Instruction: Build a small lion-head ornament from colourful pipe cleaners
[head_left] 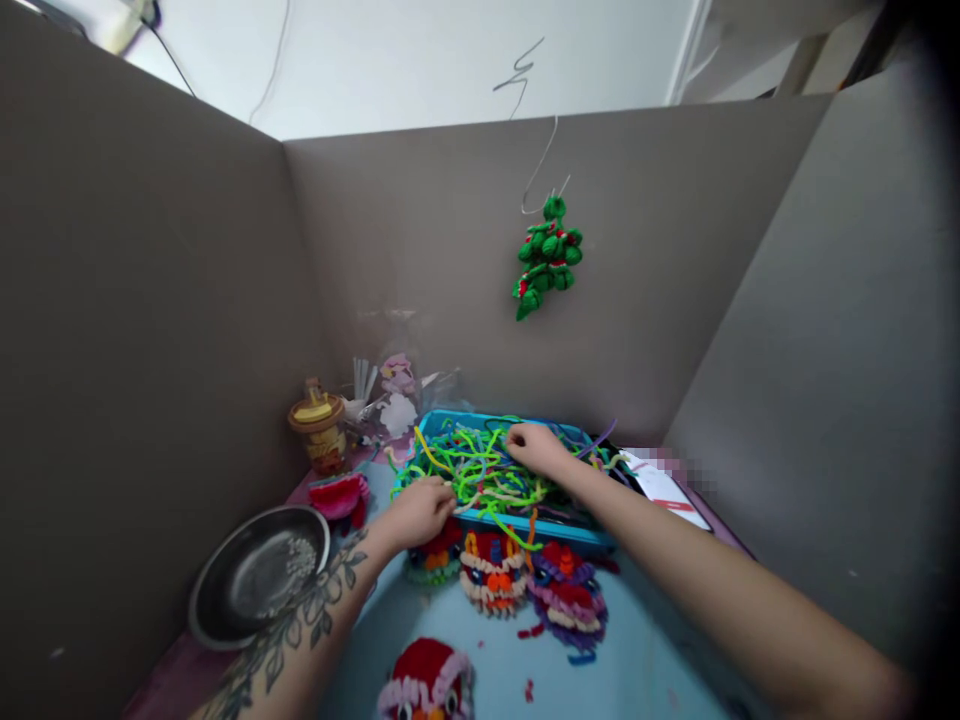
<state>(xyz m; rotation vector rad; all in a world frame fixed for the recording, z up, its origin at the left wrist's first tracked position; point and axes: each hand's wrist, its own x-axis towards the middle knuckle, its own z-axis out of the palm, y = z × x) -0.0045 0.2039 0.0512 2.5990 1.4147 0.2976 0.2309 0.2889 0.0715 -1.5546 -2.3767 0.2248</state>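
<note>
A blue tray [442, 421] at the back of the table holds a tangle of pipe cleaners [484, 470], mostly green with yellow and purple ones. My left hand [420, 512] rests at the tray's near left edge, fingers curled onto the strands. My right hand [534, 447] lies deeper in the tray with its fingers closed in the pile. What each hand grips is hidden among the strands. In front of the tray lie three finished pipe-cleaner faces [493, 573] in red, orange and purple, and a red one [426, 680] nearer me.
A metal bowl [259, 572] sits at the left. A yellow-lidded cup [319, 432] and clear bags stand at the back left. A green pipe-cleaner figure [547, 256] hangs from a wire hook on the cardboard wall. Papers [664, 487] lie right of the tray.
</note>
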